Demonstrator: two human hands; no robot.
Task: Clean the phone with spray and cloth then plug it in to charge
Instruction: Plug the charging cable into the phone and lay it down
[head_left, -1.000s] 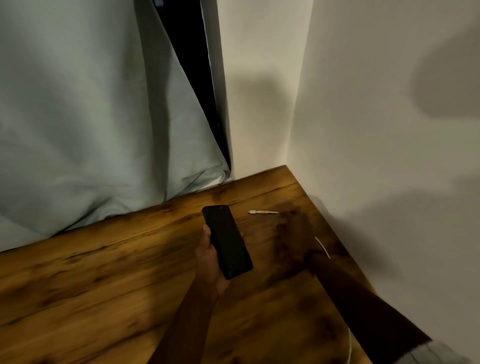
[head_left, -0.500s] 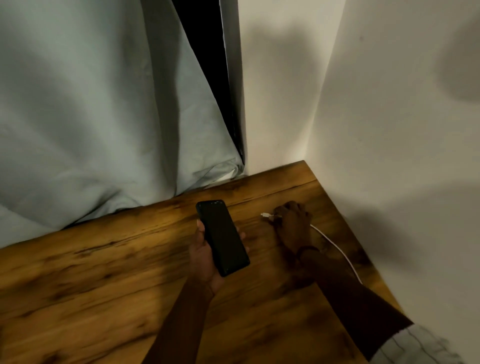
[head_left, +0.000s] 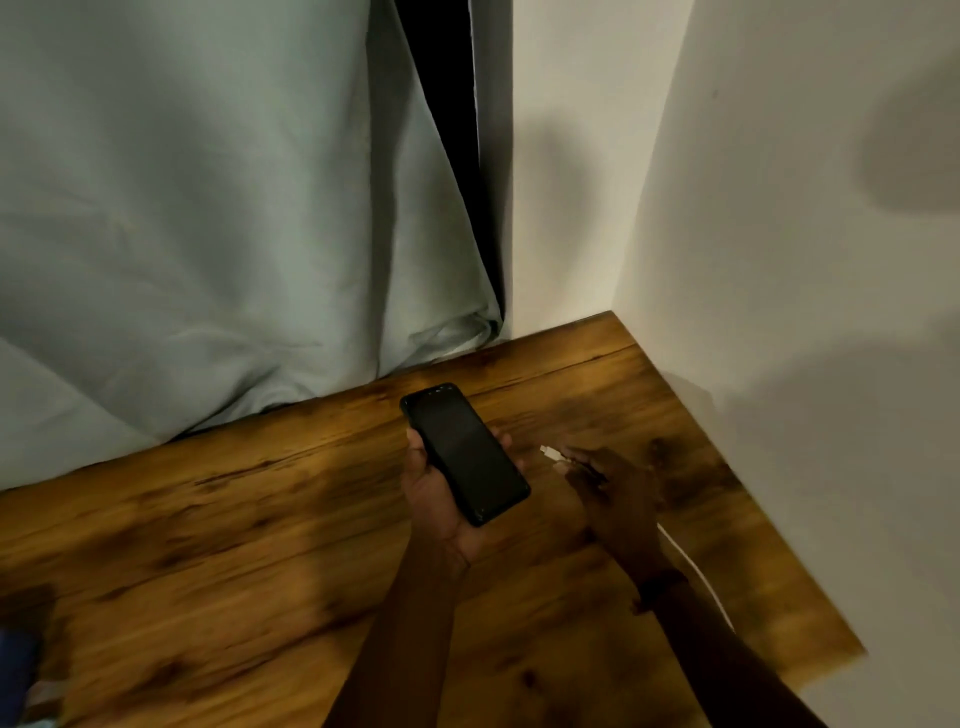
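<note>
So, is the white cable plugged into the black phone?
Out: the white cable's plug, pinched by the right hand, is apart from the black phone.

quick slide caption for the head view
Left hand holds the phone above a wooden table; right hand pinches the white charging cable.

There is one phone (head_left: 465, 452), one charging cable (head_left: 550, 453), one wooden table (head_left: 234, 519) and one curtain (head_left: 208, 208). Two hands are seen: one left hand (head_left: 441, 501), one right hand (head_left: 618, 488).
</note>
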